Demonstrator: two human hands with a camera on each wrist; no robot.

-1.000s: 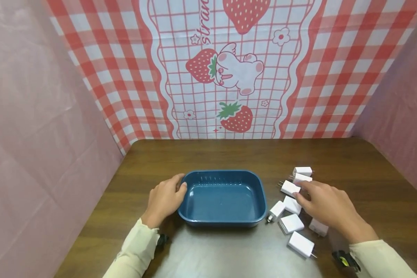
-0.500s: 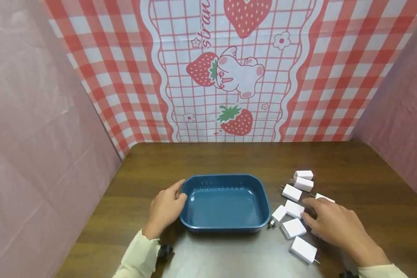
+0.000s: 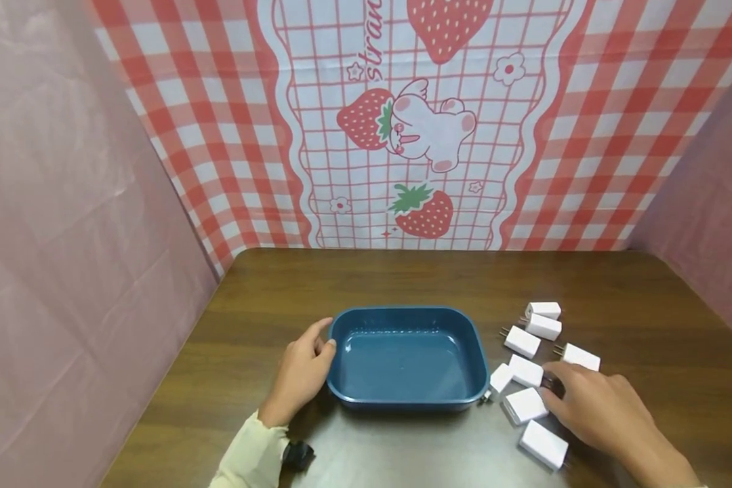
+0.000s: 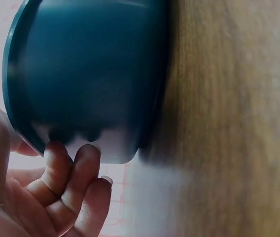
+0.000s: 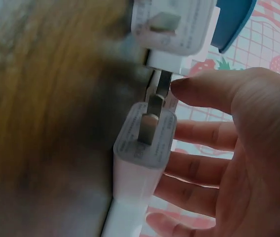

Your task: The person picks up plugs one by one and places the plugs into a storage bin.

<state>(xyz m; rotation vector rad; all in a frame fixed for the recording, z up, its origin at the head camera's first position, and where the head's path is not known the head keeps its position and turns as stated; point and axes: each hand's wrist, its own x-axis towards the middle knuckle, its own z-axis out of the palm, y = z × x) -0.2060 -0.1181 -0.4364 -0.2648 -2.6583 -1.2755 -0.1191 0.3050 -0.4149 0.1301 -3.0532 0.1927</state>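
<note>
The left hand (image 3: pixel 299 376), left of centre low in the head view, bends its fingers loosely against the outer wall of the blue tray (image 3: pixel 402 371); whether the thumb pinches the rim I cannot tell. For steadying, light pressure there should be enough, since a hard push would likely slide the tray rightward into the slanting charger (image 3: pixel 501 381). The right hand (image 3: pixel 606 410), at lower right, has thumb and fingers spread apart, with no pinch visible. The step seems to be getting a grip among the chargers: best to bring thumb and fingertips onto the smooth sides of one body, clear of the metal prongs, and to lift straight up so its neighbours are not dragged along.

As for places, the tray sits in the lower centre, touching the left hand and well apart from the right. Right of it, the slanting charger lies just beside its lower right corner. The middle charger (image 3: pixel 525 371), the flat charger (image 3: pixel 524 406) and the lowest charger (image 3: pixel 543 444) lie just left of the right hand, and three upper chargers (image 3: pixel 522 342) lie above them. In the right wrist view, a pronged charger (image 5: pixel 142 163) stands just beside the fingers; contact is unclear. The far-right charger (image 3: pixel 581 357) lies just above the knuckles.
</note>
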